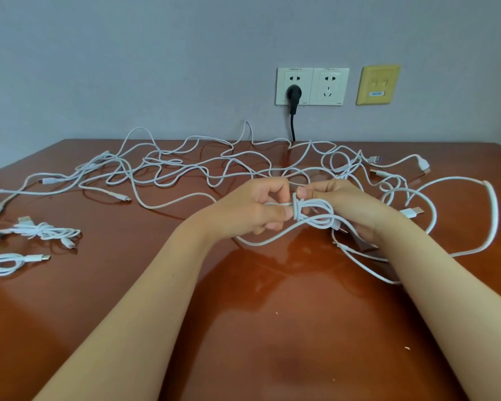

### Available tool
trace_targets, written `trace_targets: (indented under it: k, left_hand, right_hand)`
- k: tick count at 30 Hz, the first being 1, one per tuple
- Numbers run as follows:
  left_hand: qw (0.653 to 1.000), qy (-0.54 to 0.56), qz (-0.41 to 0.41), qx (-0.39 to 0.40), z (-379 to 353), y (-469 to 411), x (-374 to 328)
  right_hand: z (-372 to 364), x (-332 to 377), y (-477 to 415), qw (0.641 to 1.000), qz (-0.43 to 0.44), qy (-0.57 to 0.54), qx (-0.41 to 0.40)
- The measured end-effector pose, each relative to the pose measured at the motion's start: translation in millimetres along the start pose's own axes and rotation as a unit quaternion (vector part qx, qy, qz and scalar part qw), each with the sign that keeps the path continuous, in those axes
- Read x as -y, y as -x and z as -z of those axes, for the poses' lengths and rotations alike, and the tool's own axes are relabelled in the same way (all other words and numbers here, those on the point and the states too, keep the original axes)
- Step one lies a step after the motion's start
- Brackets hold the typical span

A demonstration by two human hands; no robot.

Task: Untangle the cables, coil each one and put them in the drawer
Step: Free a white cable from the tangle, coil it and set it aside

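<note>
Our left hand (255,209) pinches the white cable bundle (313,212) at its wrapped end, thumb and fingers curled onto it. Our right hand (347,206) grips the bundle's loops from the other side, fingers curled round them. The bundle sits between both hands, just above the table (243,328), with a loose strand trailing down to the surface. Both forearms reach forward and converge. We list tangled white cables (185,166) spread across the far table. At the left edge, well apart from the hands, lie an upper coiled cable (47,231) and a lower coiled cable (3,263).
</note>
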State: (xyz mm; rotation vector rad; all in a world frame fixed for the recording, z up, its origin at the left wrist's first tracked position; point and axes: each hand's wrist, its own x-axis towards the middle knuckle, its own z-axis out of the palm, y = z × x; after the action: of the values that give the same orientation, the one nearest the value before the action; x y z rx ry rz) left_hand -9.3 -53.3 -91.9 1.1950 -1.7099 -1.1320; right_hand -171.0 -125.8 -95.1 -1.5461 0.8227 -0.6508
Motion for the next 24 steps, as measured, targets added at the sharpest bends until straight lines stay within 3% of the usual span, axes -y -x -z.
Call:
trace_targets:
  k: [5,8,12,15,18,22,24]
  left_hand:
    - [0.997,0.056,-0.049,-0.036,2,0,-5]
    - [0.99,0.067,-0.049,-0.118,4,-2,-5]
    - [0.967,-0.059,0.007,-0.247,11,-8,7]
    - [0.935,-0.169,0.04,-0.31,12,-10,12]
    - [0.92,-0.207,0.056,-0.329,11,-10,11]
    - [0.904,-0.281,0.071,-0.313,11,-7,11]
    - [0.908,-0.301,0.082,-0.281,12,-5,11]
  right_hand:
    - [-3,1,0,0.999,-0.023,-0.019,0.038]
    - [-14,2,-1,0.999,-0.014,-0.016,0.045]
    - [-28,2,-9,0.985,0.081,0.146,-0.054]
    - [-33,-1,-9,0.918,0.158,0.351,-0.096]
    - [-40,-1,-1,0.839,0.205,0.495,-0.096]
    - [-46,4,7,0.762,0.265,0.586,-0.082]
    - [-46,6,8,0.742,0.286,0.599,-0.097]
